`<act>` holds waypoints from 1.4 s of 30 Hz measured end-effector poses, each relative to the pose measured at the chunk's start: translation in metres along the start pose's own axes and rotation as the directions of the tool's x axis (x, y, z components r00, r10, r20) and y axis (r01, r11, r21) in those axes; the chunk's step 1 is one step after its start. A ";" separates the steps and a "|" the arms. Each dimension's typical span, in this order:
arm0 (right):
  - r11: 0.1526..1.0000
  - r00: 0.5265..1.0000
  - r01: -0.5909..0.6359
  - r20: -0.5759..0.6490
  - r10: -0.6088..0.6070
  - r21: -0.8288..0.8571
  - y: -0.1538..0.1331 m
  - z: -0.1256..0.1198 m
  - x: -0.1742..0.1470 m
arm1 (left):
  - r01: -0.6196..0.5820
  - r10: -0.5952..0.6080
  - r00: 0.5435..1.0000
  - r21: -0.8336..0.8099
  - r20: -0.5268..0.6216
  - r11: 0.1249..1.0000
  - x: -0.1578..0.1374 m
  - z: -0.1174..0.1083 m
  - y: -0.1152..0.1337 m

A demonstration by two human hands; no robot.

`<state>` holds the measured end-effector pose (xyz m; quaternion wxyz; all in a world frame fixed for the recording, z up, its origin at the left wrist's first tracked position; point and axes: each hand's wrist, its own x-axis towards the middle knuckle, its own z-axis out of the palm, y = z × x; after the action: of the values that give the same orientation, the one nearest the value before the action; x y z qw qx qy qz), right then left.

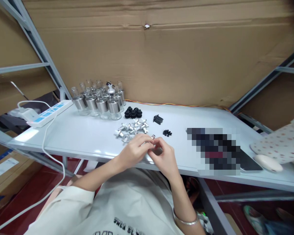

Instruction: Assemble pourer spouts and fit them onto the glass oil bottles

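Observation:
My left hand (135, 149) and my right hand (164, 157) meet at the fingertips above the front edge of the white table. Both are closed in a pinch around a small silvery piece (153, 136), whose top shows above the fingers; the rest is hidden. Just beyond my left hand lies a loose pile of silver-white pourer spouts (134, 125). Behind them sits a cluster of black ribbed stoppers (133, 113). Small black caps (167, 133) lie past my right hand, with thin black flap-like parts (158, 119) farther back.
Glass bottles with metal sleeves (102, 106) stand in rows at the back left, one topped with a pourer (110, 88). A power strip (50, 114) with a white cable lies at left. At right are a dark tablet-like device (250, 161), a white oval object (268, 162) and a dotted cover (279, 142).

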<state>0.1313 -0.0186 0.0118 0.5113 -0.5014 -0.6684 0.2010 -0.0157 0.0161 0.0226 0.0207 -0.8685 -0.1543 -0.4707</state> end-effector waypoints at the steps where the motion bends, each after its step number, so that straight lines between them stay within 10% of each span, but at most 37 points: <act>1: 1.000 1.000 -0.017 -0.010 0.018 0.021 0.000 0.000 0.000 | -0.006 0.005 1.000 -0.025 -0.018 1.000 -0.001 0.002 0.003; 11: 0.824 0.941 -0.287 -0.017 0.338 0.488 0.007 -0.007 0.003 | 0.244 -0.214 0.960 -0.160 0.183 0.957 -0.005 -0.001 0.000; 25: 0.967 0.966 -0.255 -0.031 0.256 0.007 0.023 -0.030 0.004 | 0.191 -0.163 0.932 -0.055 0.324 0.980 -0.006 0.000 0.002; 30: 0.922 0.961 -0.250 -0.188 0.201 -0.296 0.041 -0.052 0.017 | 0.198 -0.161 0.914 -0.064 0.371 0.978 -0.004 -0.002 0.003; 42: 0.859 0.986 -0.149 -0.134 0.094 -0.490 0.052 -0.048 0.015 | 0.194 -0.169 0.888 -0.016 0.427 0.981 -0.004 -0.002 0.002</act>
<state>0.1983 0.0046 -0.0023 0.3856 -0.6674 -0.6366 0.0270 -0.0185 0.0124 0.0204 -0.0830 -0.9319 -0.2218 -0.2749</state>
